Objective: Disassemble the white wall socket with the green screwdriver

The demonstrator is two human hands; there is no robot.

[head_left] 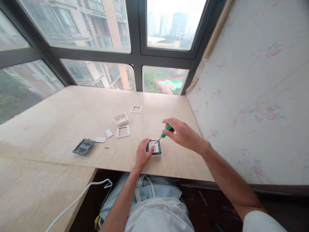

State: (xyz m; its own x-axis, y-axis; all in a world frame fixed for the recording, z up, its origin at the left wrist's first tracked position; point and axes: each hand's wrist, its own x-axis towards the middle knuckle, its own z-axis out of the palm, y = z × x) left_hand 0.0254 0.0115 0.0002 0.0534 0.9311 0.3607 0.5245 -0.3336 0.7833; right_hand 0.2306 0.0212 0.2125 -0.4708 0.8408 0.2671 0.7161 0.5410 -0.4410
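My right hand (177, 130) is closed around the green handle of a screwdriver (164, 133). The screwdriver slants down to the left, its tip at the face of a wall socket (156, 146). This socket has a white front with slots and a dark grey frame, and it sits on a white box at the counter's front edge. My left hand (144, 151) grips the socket's left side, the thumb lying on its face. Whether the tip sits in a screw or a slot is too small to tell.
Left of my hands lie a grey socket frame (84, 147), white cover pieces (100, 140), a white frame (123, 131), an open white box (120, 119) and another white frame (136, 109). A small screw (106, 148) lies nearby. Papered wall (253, 96) borders the right; windows stand behind.
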